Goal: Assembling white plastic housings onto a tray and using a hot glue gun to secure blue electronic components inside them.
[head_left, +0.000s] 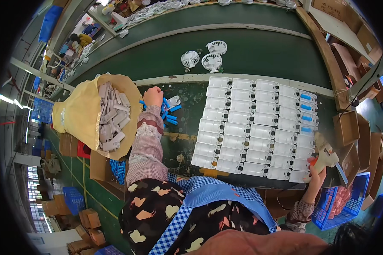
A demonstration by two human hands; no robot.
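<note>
My left hand is curled with its fingers closed at the far edge of a pile of blue cylindrical battery cells. What its fingers hold, if anything, is hidden. A small white piece lies among the cells. At the right, my right hand grips a cream glue gun with an orange trigger, beside the near right corner of a grid of white plastic housings. Several housings in the far part of the rightmost column have blue cells in them.
A yellow sack of pale plastic pieces stands left of my left arm, above a carton of blue cells. Three white fan heads sit on the green belt beyond. Cartons and a blue crate border the right side.
</note>
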